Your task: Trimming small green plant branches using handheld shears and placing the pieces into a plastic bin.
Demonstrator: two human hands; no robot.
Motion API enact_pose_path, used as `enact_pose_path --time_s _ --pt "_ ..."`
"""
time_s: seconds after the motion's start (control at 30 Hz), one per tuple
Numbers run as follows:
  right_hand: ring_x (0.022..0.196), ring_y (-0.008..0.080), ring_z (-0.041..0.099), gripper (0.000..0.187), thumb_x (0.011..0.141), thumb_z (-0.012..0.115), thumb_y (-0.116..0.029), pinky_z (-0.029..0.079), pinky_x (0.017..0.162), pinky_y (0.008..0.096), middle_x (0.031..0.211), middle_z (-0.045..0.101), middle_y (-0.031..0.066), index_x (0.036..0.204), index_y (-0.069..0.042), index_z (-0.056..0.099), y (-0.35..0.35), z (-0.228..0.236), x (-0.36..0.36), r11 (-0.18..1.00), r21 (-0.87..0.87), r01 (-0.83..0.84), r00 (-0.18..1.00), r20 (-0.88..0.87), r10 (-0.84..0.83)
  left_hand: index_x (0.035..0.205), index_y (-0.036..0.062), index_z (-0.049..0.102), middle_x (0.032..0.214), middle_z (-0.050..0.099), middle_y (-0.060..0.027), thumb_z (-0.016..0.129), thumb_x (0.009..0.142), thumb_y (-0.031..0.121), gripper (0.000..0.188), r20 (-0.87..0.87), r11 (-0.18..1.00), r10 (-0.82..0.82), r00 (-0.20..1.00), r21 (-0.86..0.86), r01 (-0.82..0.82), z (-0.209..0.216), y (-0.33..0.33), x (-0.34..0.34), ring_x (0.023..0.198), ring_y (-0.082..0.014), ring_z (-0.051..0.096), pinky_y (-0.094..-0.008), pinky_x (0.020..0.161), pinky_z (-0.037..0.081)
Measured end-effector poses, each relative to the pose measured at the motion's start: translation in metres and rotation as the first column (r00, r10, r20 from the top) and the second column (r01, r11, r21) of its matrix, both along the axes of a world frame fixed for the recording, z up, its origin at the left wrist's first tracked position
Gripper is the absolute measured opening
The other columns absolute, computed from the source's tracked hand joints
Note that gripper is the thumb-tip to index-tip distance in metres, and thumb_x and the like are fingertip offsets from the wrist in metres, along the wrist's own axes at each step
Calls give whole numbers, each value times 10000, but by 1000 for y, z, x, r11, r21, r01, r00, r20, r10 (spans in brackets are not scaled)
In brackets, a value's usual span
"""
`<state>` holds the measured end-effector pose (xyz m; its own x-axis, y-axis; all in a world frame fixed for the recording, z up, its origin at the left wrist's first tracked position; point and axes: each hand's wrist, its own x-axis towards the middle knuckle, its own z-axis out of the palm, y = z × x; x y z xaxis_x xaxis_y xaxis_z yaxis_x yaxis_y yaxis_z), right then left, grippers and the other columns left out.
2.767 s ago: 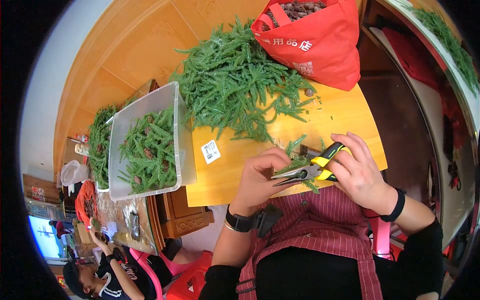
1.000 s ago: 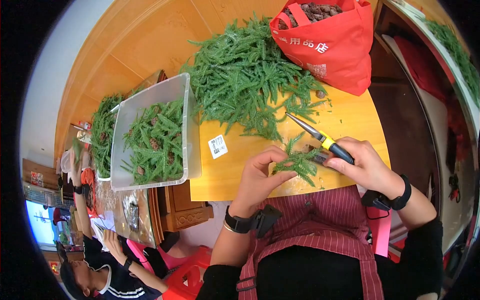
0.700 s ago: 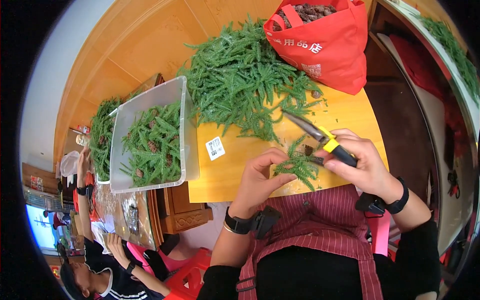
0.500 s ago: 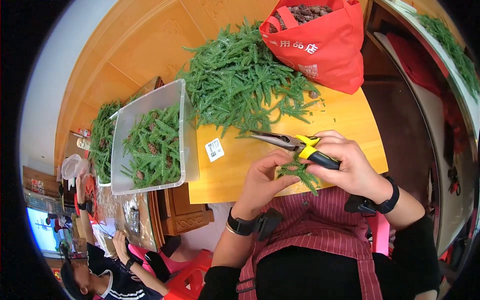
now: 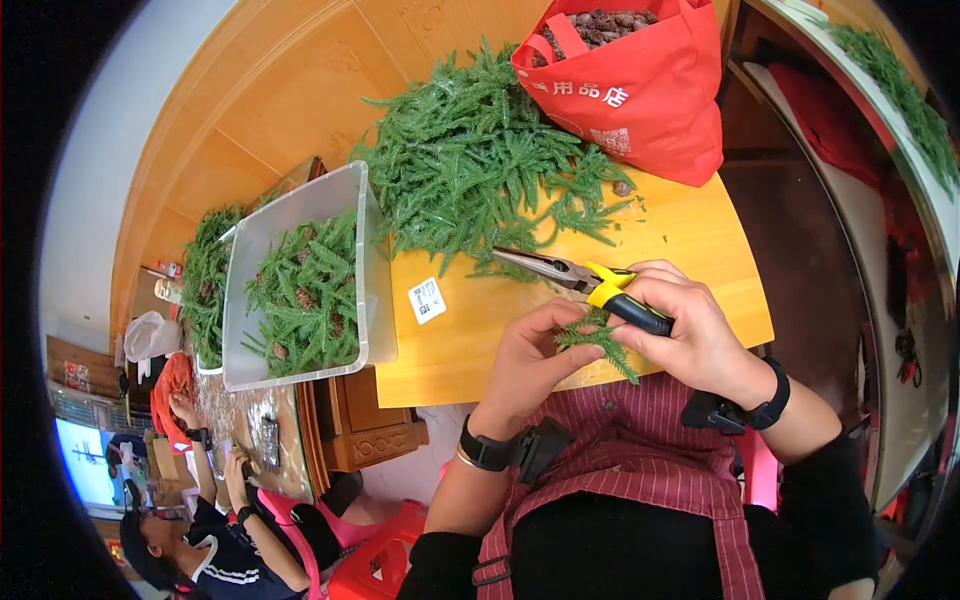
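Note:
Close to the table's front edge, my left hand [image 5: 535, 362] pinches a small green artificial pine sprig [image 5: 592, 338] between thumb and fingers. In my right hand [image 5: 692, 325] lies a pair of long-nose pliers [image 5: 580, 280] with yellow and black handles. Their dark jaws point away to the left, over the table. The right thumb and fingertips also touch the sprig's right side. Beyond the pliers spreads a heap of green pine sprigs [image 5: 470, 165].
Left of the heap stands a clear plastic bin [image 5: 378, 290] of sprigs with pine cones. A red bag [image 5: 640, 95] of pine cones stands at the back right. A white label [image 5: 426, 300] lies on the yellow table [image 5: 480, 355]. Another person [image 5: 215, 540] sits at the lower left.
The pliers have shifted slightly left and away, still in my right hand. The sprig stays pinched. At the lower left, the other person's raised hand has come down from the clear plastic bag.

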<state>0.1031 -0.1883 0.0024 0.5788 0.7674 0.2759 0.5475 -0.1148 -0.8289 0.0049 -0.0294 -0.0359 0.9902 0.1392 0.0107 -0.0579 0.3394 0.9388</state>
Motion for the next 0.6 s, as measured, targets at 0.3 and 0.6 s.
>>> enact_pose_path --time_s 0.3,0.6 --pt "808 183 520 137 736 607 -85 407 728 280 805 547 93 826 14 574 -34 -9 21 968 -45 246 969 -1 -246 942 -3 577 970 520 -33 618 756 -22 192 -58 995 98 994 12 -97 10 10 -11 883 -94 507 -217 752 423" --pt "871 312 497 197 674 621 -96 387 794 378 806 540 151 827 8 554 -72 -65 39 880 -276 386 878 401 -259 915 17 618 837 566 -89 620 729 10 187 150 651 245 958 706 -277 17 38 -12 783 -189 556 -259 719 422"
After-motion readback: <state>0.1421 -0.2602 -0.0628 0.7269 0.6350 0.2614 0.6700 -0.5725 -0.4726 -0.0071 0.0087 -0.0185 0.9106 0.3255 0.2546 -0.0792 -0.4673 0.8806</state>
